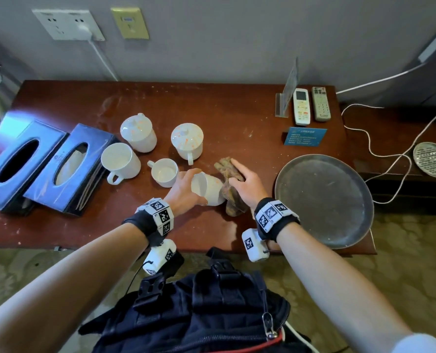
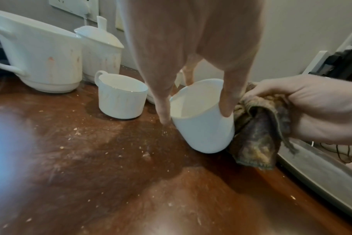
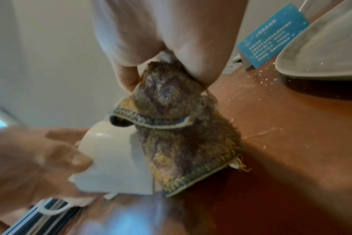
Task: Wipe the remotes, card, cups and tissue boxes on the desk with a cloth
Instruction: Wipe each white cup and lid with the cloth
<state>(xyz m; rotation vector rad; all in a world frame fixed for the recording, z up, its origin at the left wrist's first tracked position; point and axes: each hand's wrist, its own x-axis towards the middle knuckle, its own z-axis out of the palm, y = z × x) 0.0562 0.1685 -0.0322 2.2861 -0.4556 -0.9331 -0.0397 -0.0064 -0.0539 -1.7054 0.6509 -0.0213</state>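
Plain white ceramic cup [image 1: 208, 187]; mottled brown-yellow woven cloth [image 1: 230, 184] w/ purple patches; two lidded white mugs [image 1: 187, 141] w/ orange specks; glossy black tissue boxes [image 1: 15, 164]; blue card [image 1: 304, 136] w/ white print; red-brown wooden desk [image 1: 84, 225].

Overhead head view; close wrist views

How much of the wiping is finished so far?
In hand: the left hand tilts a plain white cup while the right hand presses a brown cloth against it. Left: two lidded cups still orange-stained. Remotes, card, tissue boxes: cannot tell.
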